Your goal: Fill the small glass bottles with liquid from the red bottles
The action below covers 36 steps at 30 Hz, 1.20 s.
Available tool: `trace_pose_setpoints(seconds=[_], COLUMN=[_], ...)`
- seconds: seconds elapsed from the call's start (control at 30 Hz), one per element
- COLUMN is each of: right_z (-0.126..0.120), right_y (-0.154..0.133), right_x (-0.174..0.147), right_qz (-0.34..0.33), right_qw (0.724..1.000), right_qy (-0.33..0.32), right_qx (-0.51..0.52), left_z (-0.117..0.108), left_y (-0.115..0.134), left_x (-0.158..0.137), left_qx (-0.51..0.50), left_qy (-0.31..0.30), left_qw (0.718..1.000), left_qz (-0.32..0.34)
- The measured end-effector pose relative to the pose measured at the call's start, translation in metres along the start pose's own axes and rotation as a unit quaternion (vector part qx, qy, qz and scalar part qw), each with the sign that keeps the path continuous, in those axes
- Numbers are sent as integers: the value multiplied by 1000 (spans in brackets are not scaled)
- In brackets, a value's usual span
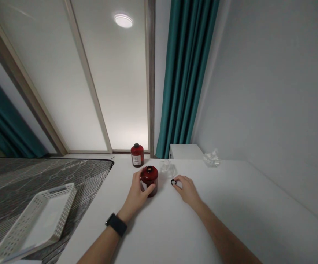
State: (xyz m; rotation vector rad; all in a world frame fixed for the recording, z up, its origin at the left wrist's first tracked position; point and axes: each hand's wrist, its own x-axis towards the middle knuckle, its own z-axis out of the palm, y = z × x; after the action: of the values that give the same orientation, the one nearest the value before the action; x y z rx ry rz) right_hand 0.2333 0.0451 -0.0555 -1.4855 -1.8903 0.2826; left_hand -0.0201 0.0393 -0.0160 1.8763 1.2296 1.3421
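Note:
A dark red bottle [150, 175] stands upright on the white table, its narrow mouth uncovered. My left hand [137, 190] is wrapped round its left and near sides. To the right of it, my right hand [185, 187] pinches a small black screw cap [173, 182] between thumb and forefinger, with the underside partly showing. The cap is apart from the bottle. Farther back stands a second red bottle [137, 155] with a white label and a black cap on top.
Crumpled clear plastic [167, 169] lies just behind my hands, and another clear wrapper [212, 158] sits at the back right. A white perforated basket [57, 231] is on the grey surface at left. Behind the table are a white cabinet [186, 151] and a teal curtain [188, 73].

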Motion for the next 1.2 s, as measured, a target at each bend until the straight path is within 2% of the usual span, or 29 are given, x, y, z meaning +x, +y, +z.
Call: trace_pose_setpoints(seconds=[0.1,0.17,0.27,0.37,0.57,0.67,0.8,0.9,0.93,1.07,1.2], right_z=[0,-1,-2,-4,-9,-12,-15,-15,-15,-18,-27], right_y=[-1,-2,-5,-8,-13,-12,-10,-8,-7,-2,4], right_x=[-1,-1,-2,-3,-6,-7,-8,-8,-8,-9,-13], right_qz=[0,-2,-8,-19,-35,-33,-32,-35,-34,-17,-5], right_qw=[1000,1000,1000,999,996,994,992,991,991,991,991], right_qy=[7,14,28,42,67,79,78,69,67,64,60], right_qx=[-7,-8,-5,1,36,62,93,110,114,120,120], left_z=[-1,-4,-11,-15,-1,9,23,35,39,57,67], left_y=[-3,0,13,29,49,58,75,89,92,83,59], left_x=[-1,-3,-8,-15,-30,-32,-24,-14,-11,-9,-23], left_qx=[26,68,142,176,210,201,166,125,92,9,24], left_qy=[-2,37,137,169,115,54,-84,-201,-215,-158,-138], left_qw=[1000,996,969,941,913,910,928,941,949,979,979], left_qz=[8,41,151,233,332,358,322,243,214,128,146])
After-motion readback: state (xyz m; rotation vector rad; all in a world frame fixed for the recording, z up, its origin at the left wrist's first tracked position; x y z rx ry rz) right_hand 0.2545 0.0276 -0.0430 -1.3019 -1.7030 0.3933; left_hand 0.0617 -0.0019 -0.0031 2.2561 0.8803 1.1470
